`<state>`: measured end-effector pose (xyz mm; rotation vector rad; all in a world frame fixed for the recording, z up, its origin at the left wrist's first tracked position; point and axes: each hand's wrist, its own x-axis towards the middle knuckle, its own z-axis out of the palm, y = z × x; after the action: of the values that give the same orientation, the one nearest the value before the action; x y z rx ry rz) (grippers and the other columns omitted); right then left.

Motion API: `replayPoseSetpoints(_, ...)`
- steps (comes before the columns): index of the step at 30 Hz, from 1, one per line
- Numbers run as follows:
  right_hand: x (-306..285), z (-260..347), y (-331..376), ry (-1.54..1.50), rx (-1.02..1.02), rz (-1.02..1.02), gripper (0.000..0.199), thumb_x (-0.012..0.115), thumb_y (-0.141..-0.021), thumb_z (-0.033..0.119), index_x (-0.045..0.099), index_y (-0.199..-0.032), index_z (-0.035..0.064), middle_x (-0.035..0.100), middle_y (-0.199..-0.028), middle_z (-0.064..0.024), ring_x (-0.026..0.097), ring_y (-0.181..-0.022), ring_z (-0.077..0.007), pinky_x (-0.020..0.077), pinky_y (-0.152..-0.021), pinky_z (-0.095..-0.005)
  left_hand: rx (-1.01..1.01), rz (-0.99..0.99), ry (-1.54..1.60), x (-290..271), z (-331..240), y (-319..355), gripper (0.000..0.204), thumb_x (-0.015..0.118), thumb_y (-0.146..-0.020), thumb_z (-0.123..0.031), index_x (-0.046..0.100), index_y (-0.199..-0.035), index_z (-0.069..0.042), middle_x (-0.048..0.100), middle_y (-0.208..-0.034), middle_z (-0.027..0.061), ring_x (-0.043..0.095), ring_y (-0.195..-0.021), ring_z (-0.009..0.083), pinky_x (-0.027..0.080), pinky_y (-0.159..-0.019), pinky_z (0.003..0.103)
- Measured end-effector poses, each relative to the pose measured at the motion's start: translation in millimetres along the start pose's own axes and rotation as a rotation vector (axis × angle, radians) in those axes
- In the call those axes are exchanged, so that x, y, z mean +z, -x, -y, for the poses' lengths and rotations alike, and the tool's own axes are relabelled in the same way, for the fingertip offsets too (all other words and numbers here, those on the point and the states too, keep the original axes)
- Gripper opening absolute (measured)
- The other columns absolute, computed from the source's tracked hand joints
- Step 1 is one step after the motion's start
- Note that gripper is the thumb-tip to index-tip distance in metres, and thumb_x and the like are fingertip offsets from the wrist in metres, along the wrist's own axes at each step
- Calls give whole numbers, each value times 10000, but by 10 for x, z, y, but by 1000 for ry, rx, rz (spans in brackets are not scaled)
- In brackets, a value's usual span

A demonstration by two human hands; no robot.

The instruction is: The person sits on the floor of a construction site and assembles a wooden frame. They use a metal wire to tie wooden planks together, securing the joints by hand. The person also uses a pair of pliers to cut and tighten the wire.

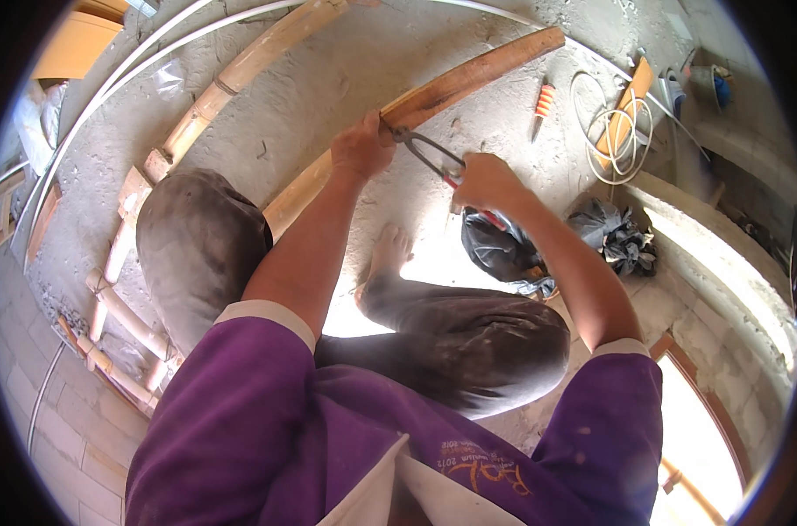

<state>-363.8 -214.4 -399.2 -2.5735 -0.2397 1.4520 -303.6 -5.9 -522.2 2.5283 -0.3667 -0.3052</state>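
Note:
A long brown wooden board lies slantwise ahead of me, its far end toward the upper right. My left hand is closed around the board at mid-length. In my right hand is a pair of pincers, dark metal with a bit of red at the handles. The handles are spread somewhat apart. The pincers' jaws touch the board's edge right beside my left fingers; what they bite on is too small to make out. My bare foot rests on the floor below the board.
A screwdriver with an orange-striped handle lies right of the board. Beyond it, a coiled white cable overlaps a wood piece. Black plastic bags sit near my right forearm. A bamboo ladder and white pipe lie left.

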Motion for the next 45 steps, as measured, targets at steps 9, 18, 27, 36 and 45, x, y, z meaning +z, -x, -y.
replayPoseSetpoints(9,70,372,311,582,204,-671,438,469,-928,202,504,-1314,-3,590,-965,-126,573,-868,-271,454,-731,-417,4,46,-25,-105,-54,-3,336,625,-793,-323,563,-1030,-93,692,-949,142,684,-845,337,546,-735,439)
replayPoseSetpoints(18,-519,347,262,222,86,-398,199,642,-820,201,714,-809,16,653,-813,-182,672,-797,-294,532,-677,-412,-14,56,-17,11,13,-21,389,619,-787,-323,566,-1097,-95,681,-954,134,671,-850,348,537,-744,446)
replayPoseSetpoints(27,-606,336,142,-703,333,186,415,577,-974,309,564,-699,-2,494,-520,-34,466,-392,-116,359,-374,-270,21,-25,30,28,-14,12,430,629,-793,-335,579,-1151,-102,698,-912,125,680,-799,329,545,-697,443)
replayPoseSetpoints(36,191,507,113,-1679,112,352,206,616,-951,217,525,-819,88,520,-668,14,487,-506,-81,385,-454,-225,28,-76,14,29,9,56,336,686,-770,-312,568,-997,-95,675,-880,127,670,-768,328,541,-651,430)
replayPoseSetpoints(45,-56,-66,-34,-825,-30,337,149,699,-829,86,599,-774,-9,615,-669,-120,628,-538,-220,510,-469,-304,40,-67,30,85,-7,-14,460,723,-746,-387,567,-1063,-93,683,-911,126,670,-837,335,542,-717,449)
